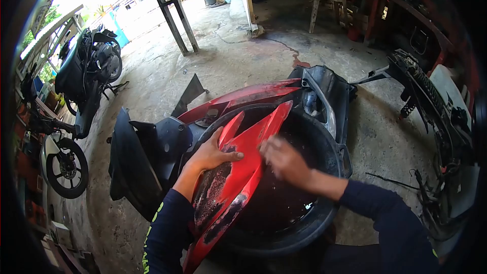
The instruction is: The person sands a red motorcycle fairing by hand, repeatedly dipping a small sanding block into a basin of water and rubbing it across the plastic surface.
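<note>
A red motorcycle fairing panel (248,157) with worn dark patches leans across a big black tub (324,218). My left hand (209,153) grips it from the left, thumb lying over its face. At the panel's right edge is my right hand (286,161), blurred by motion, its fingers curled together. Whatever those fingers may hold is hidden. Dark liquid (284,208) with a glint of light lies in the tub below.
Another red panel (243,94) lies behind the tub. Black plastic body parts (147,147) are on its left, more (337,96) at the back right. A motorcycle (76,96) stands left; a stripped frame (431,106) is right. A plastic chair (329,2) stands farther back.
</note>
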`<act>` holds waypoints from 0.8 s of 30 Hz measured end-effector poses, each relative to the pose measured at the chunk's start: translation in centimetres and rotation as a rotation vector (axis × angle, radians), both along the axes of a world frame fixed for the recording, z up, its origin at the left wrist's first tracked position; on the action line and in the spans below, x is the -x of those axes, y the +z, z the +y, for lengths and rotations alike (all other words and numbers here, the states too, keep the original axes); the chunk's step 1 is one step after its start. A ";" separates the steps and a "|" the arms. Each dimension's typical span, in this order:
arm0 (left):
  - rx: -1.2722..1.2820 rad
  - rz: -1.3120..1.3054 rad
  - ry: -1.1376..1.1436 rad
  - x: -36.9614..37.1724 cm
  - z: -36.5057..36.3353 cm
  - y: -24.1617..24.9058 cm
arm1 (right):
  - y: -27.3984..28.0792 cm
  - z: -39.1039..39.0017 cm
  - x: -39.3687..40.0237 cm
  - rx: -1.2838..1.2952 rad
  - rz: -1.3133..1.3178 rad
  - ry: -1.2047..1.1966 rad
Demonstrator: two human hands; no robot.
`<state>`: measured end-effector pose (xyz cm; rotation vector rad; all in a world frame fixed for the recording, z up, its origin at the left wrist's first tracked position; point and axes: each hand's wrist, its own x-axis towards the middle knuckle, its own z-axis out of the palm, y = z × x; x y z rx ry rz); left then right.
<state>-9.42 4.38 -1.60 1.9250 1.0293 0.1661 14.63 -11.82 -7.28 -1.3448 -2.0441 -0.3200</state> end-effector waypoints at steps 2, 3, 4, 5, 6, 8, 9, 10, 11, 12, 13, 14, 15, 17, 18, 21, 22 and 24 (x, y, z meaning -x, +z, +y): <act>-0.030 0.015 0.016 -0.1 0.1 -0.3 | -0.7 2.9 -2.6 -0.014 -0.021 -0.174; -0.034 0.010 0.015 -0.2 0.4 -1.0 | -0.4 2.3 -2.1 -0.018 -0.026 -0.175; 0.013 -0.046 -0.011 -0.2 0.9 -1.6 | 0.1 1.2 -0.8 -0.021 -0.047 -0.095; 0.068 -0.100 -0.035 0.0 1.0 -2.0 | 0.3 -0.2 0.9 -0.016 -0.066 -0.014; 0.082 -0.094 -0.037 -0.1 0.4 -0.8 | 0.1 -1.4 2.2 -0.030 0.004 0.051; 0.068 -0.089 -0.028 0.0 0.6 -1.3 | 0.4 -0.2 0.4 -0.017 -0.019 0.015; 0.049 -0.083 -0.020 0.1 0.7 -1.3 | 0.6 1.0 -0.9 -0.010 -0.042 -0.021; 0.050 -0.080 -0.021 0.1 0.7 -1.0 | 0.1 2.6 -2.2 -0.021 -0.049 -0.125; 0.077 -0.063 -0.025 -0.2 0.5 -0.5 | -0.3 3.1 -2.5 -0.014 -0.095 -0.152; 0.098 -0.047 -0.027 -0.4 0.5 -0.1 | 0.3 2.2 -1.6 -0.003 -0.087 -0.068; 0.097 -0.044 -0.027 -0.3 0.7 -0.5 | 1.0 0.6 0.3 0.010 -0.076 0.019; 0.086 -0.059 -0.035 0.0 0.8 -1.3 | 1.0 -1.1 2.0 0.005 -0.057 0.075; 0.072 -0.077 -0.043 0.0 1.0 -1.8 | 0.7 -1.6 2.0 0.004 -0.060 0.095; 0.045 -0.040 -0.024 -0.2 0.2 -0.5 | 1.0 0.2 -0.1 0.004 -0.080 0.022; 0.011 -0.003 -0.009 -0.3 -0.1 0.0 | 1.3 1.6 -1.2 0.011 -0.102 -0.060; 0.034 -0.074 -0.034 -0.4 0.6 -1.3 | 1.6 0.1 0.6 0.071 -0.009 -0.031; 0.032 -0.076 -0.031 -0.3 0.6 -1.0 | 1.3 -1.3 2.1 0.012 -0.035 0.023; -0.007 -0.023 -0.030 -0.3 0.0 -0.4 | 1.3 -1.6 2.0 0.021 -0.022 0.000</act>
